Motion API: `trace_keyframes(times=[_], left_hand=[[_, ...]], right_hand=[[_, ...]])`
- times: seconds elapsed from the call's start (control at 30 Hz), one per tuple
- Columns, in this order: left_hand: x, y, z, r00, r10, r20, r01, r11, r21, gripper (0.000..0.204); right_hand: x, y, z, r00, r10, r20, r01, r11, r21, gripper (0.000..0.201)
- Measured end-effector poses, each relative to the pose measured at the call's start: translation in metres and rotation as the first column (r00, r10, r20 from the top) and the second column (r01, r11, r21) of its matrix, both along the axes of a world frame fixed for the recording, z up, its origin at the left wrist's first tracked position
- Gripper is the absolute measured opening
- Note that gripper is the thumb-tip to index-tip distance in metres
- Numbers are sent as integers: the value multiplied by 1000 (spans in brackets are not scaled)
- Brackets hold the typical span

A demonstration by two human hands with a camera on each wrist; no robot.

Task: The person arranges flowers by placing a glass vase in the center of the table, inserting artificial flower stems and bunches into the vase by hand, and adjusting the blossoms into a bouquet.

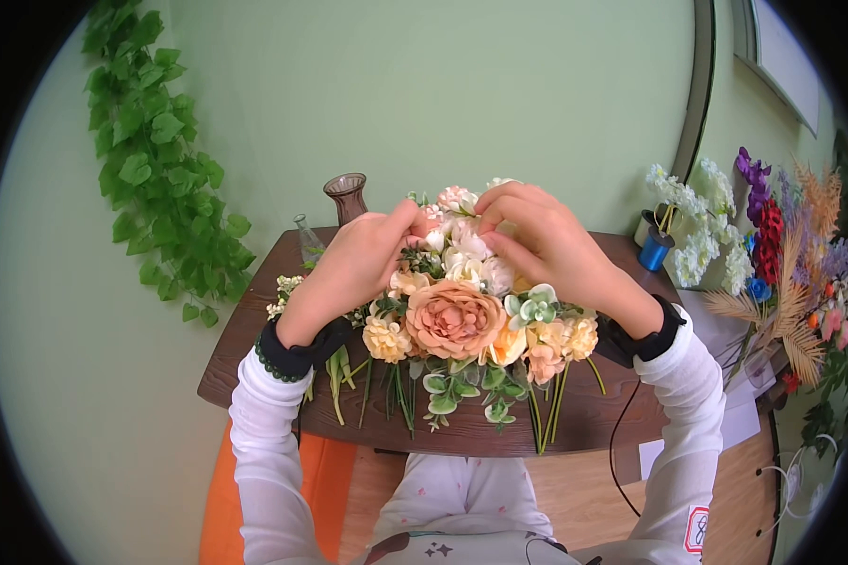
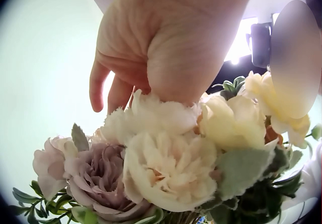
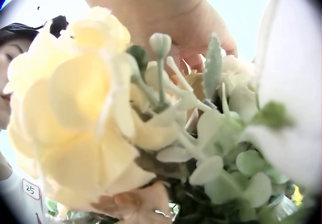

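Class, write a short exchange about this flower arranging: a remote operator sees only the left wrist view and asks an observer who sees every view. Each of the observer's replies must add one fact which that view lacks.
Operator: My left wrist view shows the left hand and a mauve rose. Where is the right hand?
Observer: In the head view, it is across from the left one, its fingers at the pale flowers.
Operator: Is there any vase beyond the left hand?
Observer: Yes, the head view shows a tinted glass vase there, with a flared rim.
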State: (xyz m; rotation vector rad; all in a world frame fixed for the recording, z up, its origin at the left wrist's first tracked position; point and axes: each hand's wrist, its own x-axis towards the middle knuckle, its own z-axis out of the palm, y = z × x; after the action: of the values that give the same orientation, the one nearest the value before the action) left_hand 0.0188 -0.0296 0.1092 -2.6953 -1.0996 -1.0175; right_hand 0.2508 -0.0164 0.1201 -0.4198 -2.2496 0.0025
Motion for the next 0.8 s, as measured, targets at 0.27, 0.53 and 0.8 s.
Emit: trace_keyframes(times=[0.27,0.53,0.8], left_hand=[[-7,-4,2,972,12,234,29,984,-173,14],[-78,36,-107,944,243,221,-143,909,-392,18],[-29,1,-187,988,-95,-118,33,895,-445,37]], right_hand=[[6,-2,1,989,-107,-101,104,994,-39,24],[45,16,-10,969,-221,-114,173,928,-329,37],[71,31,-40,912,-357,-200,192,806,-561,43]])
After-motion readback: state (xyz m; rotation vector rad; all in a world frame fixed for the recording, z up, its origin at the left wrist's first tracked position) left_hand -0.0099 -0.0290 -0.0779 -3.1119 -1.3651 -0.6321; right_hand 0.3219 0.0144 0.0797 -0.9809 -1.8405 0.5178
